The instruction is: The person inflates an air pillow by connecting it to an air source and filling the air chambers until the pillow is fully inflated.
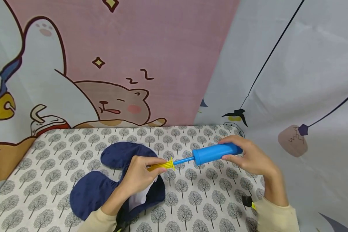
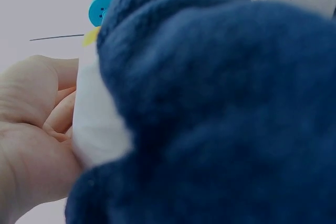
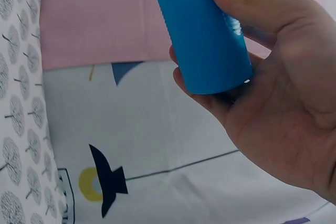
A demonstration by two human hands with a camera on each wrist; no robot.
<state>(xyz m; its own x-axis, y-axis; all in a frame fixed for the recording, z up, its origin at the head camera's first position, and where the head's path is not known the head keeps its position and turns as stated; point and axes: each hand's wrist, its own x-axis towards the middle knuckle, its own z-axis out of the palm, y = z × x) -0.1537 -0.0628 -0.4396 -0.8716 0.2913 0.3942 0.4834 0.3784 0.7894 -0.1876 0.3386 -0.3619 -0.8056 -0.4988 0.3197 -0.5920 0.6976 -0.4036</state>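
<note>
In the head view a blue hand pump [image 1: 211, 153] hangs over the table, its thin blue rod [image 1: 184, 160] drawn out to a yellow ribbed end [image 1: 162, 165]. My left hand [image 1: 139, 174] pinches that yellow end between thumb and fingers. At the other end my right hand [image 1: 250, 158] grips the blue body, thumb on one side and fingers on the other. Beneath my left hand lies a navy soft fabric piece [image 1: 94, 193] with two rounded lobes; white material [image 1: 137, 198] shows at its opening. The left wrist view has the navy fabric [image 2: 226, 108] filling much of it.
A table cloth [image 1: 191, 203] printed with grey trees covers the table. Behind it hangs a pink and white backdrop [image 1: 174, 58] with cartoon animals, and a pale backdrop [image 1: 316, 80] rises along the right side.
</note>
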